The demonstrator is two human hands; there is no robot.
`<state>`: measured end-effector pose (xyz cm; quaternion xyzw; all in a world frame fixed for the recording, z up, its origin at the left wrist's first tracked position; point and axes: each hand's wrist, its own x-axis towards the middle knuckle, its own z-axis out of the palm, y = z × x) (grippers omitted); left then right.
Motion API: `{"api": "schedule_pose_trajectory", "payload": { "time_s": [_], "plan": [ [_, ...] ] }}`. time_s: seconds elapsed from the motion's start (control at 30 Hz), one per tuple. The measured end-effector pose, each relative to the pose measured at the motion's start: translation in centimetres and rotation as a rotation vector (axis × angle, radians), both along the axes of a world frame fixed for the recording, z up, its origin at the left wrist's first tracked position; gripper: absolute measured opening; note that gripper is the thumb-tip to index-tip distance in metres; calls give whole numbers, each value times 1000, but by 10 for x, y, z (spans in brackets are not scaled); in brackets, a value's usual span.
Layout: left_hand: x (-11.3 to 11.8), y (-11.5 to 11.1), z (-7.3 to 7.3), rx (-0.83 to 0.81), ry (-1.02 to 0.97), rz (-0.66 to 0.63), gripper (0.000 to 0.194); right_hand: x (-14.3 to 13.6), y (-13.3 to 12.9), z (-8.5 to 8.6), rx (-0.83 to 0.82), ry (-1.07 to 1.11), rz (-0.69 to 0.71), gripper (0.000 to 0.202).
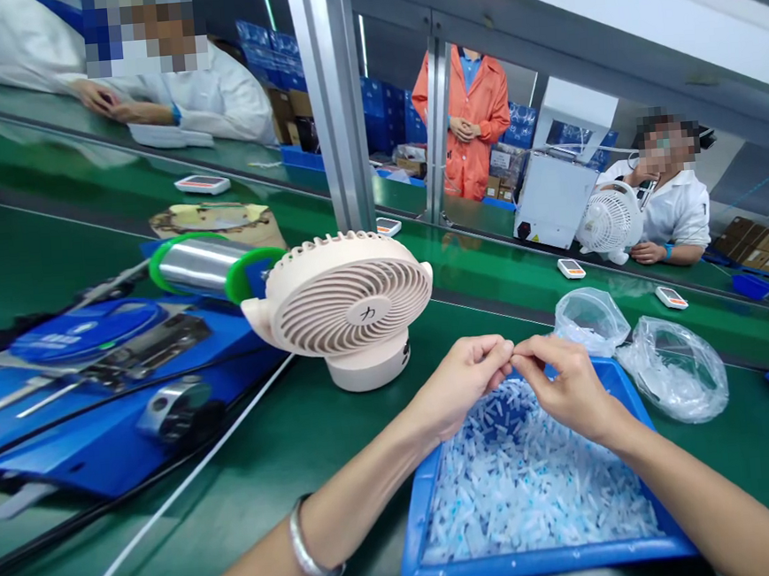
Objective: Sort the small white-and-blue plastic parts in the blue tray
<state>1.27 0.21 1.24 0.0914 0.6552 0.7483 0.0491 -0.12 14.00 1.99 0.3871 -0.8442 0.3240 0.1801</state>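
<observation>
My left hand (466, 383) and my right hand (566, 384) meet fingertip to fingertip over the far part of a blue tray (546, 565). Both are closed in a pinch. Whatever lies between the fingertips is too small to make out. Below them the tray holds a heap of small translucent white and light-blue pieces (533, 480). A pale pink desk fan (360, 312) stands on the bench left of my hands. Just beyond the tray sit two clear plastic bags, a nearer one (677, 367) with small white pieces and a farther one (590, 321).
At left lies a blue machine (95, 417) with a solder-like wire spool (193, 266) and cables. A metal post (330, 106) rises behind the fan. Small white devices (570, 269) lie along the green conveyor. Co-workers sit across it; a person in orange (476, 103) stands behind.
</observation>
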Motion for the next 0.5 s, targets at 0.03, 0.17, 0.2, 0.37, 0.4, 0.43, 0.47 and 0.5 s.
{"api": "schedule_pose_trajectory", "payload": {
  "time_s": [0.03, 0.17, 0.2, 0.37, 0.4, 0.43, 0.47, 0.5],
  "plan": [
    [0, 0, 0, -1, 2, 2, 33, 0, 0, -1, 1, 5, 2, 17],
    [1, 1, 2, 13, -2, 16, 34, -1, -2, -5, -31, -12, 1, 21],
    [1, 1, 2, 19, -1, 20, 35, -2, -2, -6, -37, -14, 3, 21],
    [1, 1, 2, 31, -20, 25, 34, -1, 0, -7, -21, -21, 19, 16],
    [1, 1, 2, 29, -32, 31, 33, -1, 0, -7, -15, -17, 14, 17],
    [0, 1, 3, 33, -44, 40, 33, -2, 0, -7, -13, -13, 4, 18],
    [0, 1, 3, 43, -55, 52, 33, -2, 1, -7, -14, -9, -9, 19],
    [1, 1, 3, 57, -66, 63, 32, -3, 1, -6, -19, -7, -23, 19]
  ]
}}
